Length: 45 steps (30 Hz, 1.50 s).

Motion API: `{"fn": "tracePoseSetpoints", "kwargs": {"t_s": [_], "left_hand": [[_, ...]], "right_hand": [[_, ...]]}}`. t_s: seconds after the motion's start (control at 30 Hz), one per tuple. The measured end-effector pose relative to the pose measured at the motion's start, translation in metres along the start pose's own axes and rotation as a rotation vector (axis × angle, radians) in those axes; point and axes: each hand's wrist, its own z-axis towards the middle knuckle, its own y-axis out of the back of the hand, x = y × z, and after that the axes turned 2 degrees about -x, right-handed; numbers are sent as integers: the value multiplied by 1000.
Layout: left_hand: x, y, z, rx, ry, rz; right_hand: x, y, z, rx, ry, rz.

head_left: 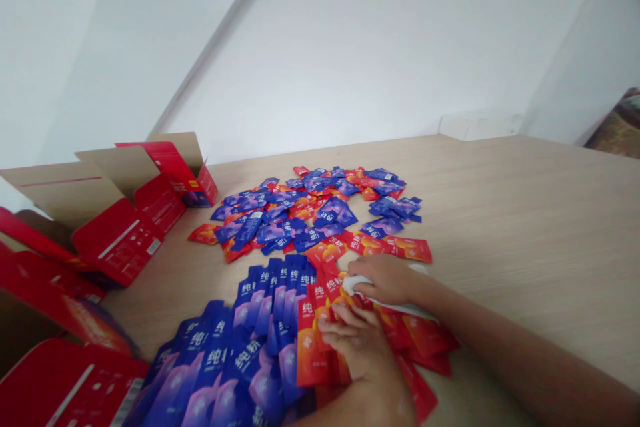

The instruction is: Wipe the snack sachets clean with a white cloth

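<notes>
My left hand [357, 340] lies with its fingers spread on overlapping red sachets [313, 347] with orange fruit prints. Just beyond it, my right hand [385, 277] is closed on a crumpled white cloth [413, 310], pressed against the same sachets; whether it is fabric or tissue paper is unclear. More red sachets [427, 337] fan out under the cloth and my right forearm. To the left of my left hand, blue-purple sachets [255, 313] are laid in overlapping rows, printed ends facing away from me.
A loose heap of mixed blue and red sachets [285, 227] spreads across the middle of the wooden table [500, 213]. Several open red cardboard boxes [120, 240] line the left side, flaps raised. At the back right, a small white box [475, 127] stands near the white wall.
</notes>
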Motion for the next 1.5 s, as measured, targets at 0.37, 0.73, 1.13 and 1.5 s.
{"fn": "tracePoseSetpoints", "kwargs": {"t_s": [0.37, 0.73, 1.13, 1.5], "left_hand": [[-1, -1, 0, -34, 12, 47], [-1, -1, 0, 16, 15, -21], [0, 0, -1, 4, 23, -31], [-1, 2, 0, 10, 29, -160]], "right_hand": [[14, 0, 0, 24, 62, 96], [15, 6, 0, -37, 58, 88], [6, -1, 3, -28, -56, 9], [9, -10, 3, -13, -40, 31]]}}
